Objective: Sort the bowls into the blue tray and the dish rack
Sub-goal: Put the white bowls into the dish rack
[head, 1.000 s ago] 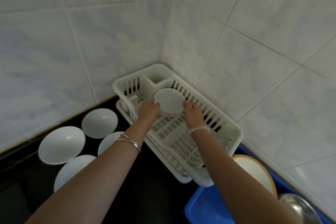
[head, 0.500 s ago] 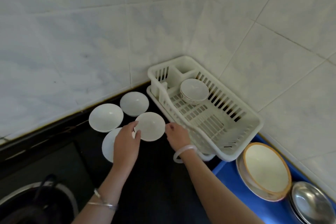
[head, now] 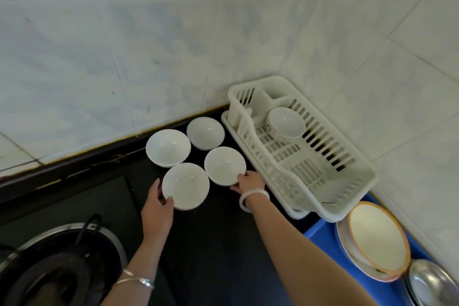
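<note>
Several white bowls stand close together on the black counter. My left hand [head: 157, 208] grips the near-left bowl [head: 185, 186], thumb over its near rim and fingers curled round its left side. My right hand [head: 248, 182] pinches the near edge of the near-right bowl [head: 224, 165]. Two more bowls [head: 168, 148] [head: 205, 133] sit behind them by the wall. The white dish rack [head: 347, 181] stands to the right with one small patterned bowl [head: 285, 123] at its far end. The blue tray [head: 320, 233] lies at the lower right.
In the blue tray lie an orange-rimmed bowl [head: 377, 236] on a plate and a steel bowl [head: 432, 283]. A gas burner with a dark pan [head: 57, 263] fills the lower left. Tiled walls close the corner behind the rack.
Both hands let go of the small bowl in the rack and came back left to the counter. Now each hand holds the edge of one white bowl.
</note>
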Demonstrator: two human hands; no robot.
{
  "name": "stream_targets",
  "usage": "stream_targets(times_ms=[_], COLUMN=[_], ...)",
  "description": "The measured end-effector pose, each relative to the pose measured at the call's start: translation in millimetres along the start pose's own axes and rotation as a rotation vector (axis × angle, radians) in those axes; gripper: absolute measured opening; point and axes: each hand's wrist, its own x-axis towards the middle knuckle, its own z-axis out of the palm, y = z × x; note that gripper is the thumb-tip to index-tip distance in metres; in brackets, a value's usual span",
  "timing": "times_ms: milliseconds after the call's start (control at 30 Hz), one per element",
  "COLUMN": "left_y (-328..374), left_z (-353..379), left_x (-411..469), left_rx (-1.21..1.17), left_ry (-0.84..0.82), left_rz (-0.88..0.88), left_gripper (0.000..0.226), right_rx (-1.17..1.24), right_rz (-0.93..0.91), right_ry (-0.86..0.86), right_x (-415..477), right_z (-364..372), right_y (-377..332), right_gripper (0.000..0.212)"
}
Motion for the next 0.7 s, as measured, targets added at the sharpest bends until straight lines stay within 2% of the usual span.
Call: stream_targets(times_ms=[133,267,367,467,700], left_y=[-5.5,-9.3,-6.0,-4.2,-3.6], left_z=[-2.8,-4.8,-5.1,-7.2,-7.0], left_x=[5.1,7.0,5.9,6.1,8.2], left_rx=[-0.106,-0.226,-0.378,-0.441,-0.46], left_ry=[-0.059,-0.097,-0.121,-0.155,-0.149], left_rz=[-0.036,-0.085,-0.141,-0.158,-0.167], left_gripper=[0.048,0.042,0.037,0.038,0.031], right_rx=[0.047,0.049,-0.091,-0.297,-0.488], right_rz=[-0.09,-0.189,-0.25,-0.283,-0.268], right_ry=[0.027,-0.058,-0.145,-0.132,-0.087], right_x=[-10.3,-32.6,-48.3,-56.9,-65.4], right_z=[-5.5,-9.5,-1.4,11.9,35.2], right_y=[-7.2,-23.5,-31.2,-31.8,-23.1], right_gripper=[0.018,0.024,0.019,0.007,0.01])
